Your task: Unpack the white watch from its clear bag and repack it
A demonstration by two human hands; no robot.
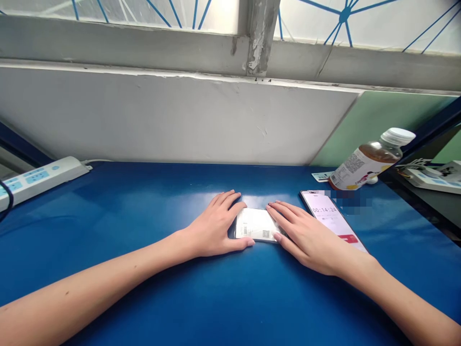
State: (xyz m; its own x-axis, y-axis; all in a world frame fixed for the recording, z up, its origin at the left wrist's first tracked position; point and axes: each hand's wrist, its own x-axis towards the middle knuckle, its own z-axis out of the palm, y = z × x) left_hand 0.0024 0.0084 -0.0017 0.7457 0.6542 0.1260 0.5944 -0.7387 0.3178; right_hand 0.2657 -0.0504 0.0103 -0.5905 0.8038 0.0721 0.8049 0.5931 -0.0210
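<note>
Blue counter [223,298] runs back to a pale wall [180,115], its far edge well beyond the hands. Between them a flat white packet [256,221] lies near the middle. Left hand [216,226], thumb and fingers widely parted, straddles the packet's left end; right hand [306,238], loosely spread, overlaps its right edge. Open surface stretches left to a power strip [45,177] — rightward is tighter, with a phone [326,209] just beside the right hand and a bottle [363,168] beyond.

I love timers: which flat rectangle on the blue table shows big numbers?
The black-edged rectangular phone beside the right hand: it displays 00:14:24. The white rectangular packet between that hand and the left hand has small printing instead.
</note>
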